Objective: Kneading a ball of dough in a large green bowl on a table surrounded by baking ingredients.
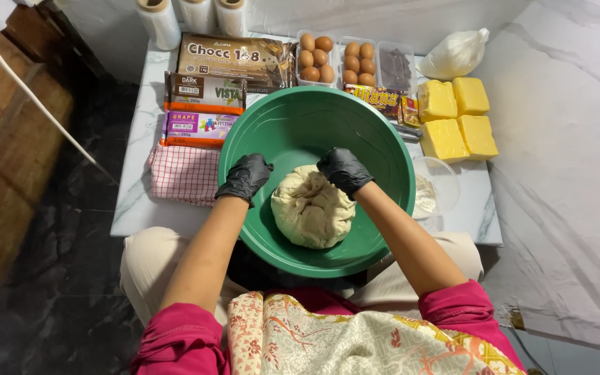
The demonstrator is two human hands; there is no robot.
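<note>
The dough is pressed at its far edge by the fisted right hand; the curled left hand is held just left.

Eggs, butter blocks, and chocolate bars on table.

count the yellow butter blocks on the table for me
4, in a two-by-two cluster right of the green bowl: back left, back right, front left, front right. None looks hidden.
</note>
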